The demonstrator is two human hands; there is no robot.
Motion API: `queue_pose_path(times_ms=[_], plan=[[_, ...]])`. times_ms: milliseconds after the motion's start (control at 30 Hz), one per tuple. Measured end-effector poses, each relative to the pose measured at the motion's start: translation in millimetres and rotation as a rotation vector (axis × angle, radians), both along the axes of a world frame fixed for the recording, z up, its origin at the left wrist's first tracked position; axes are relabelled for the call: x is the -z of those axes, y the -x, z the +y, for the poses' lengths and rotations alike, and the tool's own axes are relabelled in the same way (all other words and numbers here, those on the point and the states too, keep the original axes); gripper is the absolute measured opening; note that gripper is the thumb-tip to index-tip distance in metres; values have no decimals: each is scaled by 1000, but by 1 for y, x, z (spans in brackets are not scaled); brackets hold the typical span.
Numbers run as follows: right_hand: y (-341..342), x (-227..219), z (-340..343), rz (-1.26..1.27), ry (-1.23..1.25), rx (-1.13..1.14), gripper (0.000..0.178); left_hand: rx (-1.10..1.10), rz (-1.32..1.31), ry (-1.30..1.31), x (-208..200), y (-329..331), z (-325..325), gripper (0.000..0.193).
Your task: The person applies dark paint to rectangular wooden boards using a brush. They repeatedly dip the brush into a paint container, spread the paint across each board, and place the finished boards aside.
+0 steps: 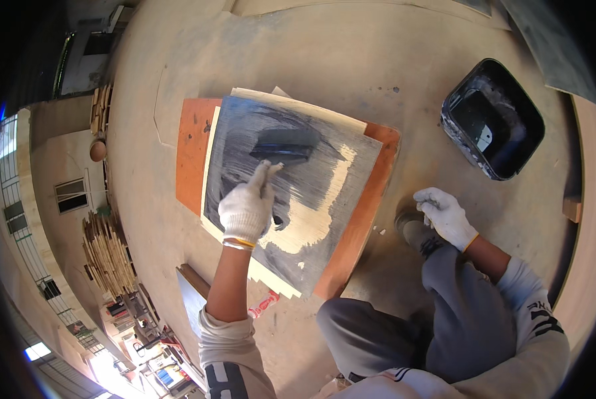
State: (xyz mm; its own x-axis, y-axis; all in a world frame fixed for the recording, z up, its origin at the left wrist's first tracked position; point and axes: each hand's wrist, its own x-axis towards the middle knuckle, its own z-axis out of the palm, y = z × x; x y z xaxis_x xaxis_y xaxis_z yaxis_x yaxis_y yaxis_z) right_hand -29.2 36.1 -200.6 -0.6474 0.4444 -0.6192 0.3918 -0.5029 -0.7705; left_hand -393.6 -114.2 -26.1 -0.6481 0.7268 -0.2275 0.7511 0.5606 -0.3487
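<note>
My left hand (246,209), in a white knit glove, reaches over a pale wooden panel (308,229) smeared with dark grey paste. Its fingers are closed on a wide black spreader (283,143), which lies flat against the upper part of the panel; the grip itself is partly hidden. Streaks run across the coated area, and an irregular patch of bare wood shows at the right and lower middle. My right hand (445,216), also gloved, rests beside my knee and shoe with its fingers curled and nothing visible in them.
More pale sheets lie under the panel, over an orange-brown board (198,159). A black tub (494,120) with smeared walls stands on the concrete floor at the right. Bundled wood strips (108,256) lean at the left wall. A red wrapper (264,303) lies near my left forearm.
</note>
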Motion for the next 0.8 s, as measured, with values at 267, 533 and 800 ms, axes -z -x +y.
queue_pose_path(times_ms=[267,533,800], plan=[[-2,-2,0,5,-8,-12,25,-49,-87,57,-7,-86,-35,56],[8,-20,-11,62,-23,-100,24,-438,-577,-170,8,-182,-7,69],[39,-88,-19,502,-464,-427,43,-917,-1331,-1088,20,-219,-37,61]])
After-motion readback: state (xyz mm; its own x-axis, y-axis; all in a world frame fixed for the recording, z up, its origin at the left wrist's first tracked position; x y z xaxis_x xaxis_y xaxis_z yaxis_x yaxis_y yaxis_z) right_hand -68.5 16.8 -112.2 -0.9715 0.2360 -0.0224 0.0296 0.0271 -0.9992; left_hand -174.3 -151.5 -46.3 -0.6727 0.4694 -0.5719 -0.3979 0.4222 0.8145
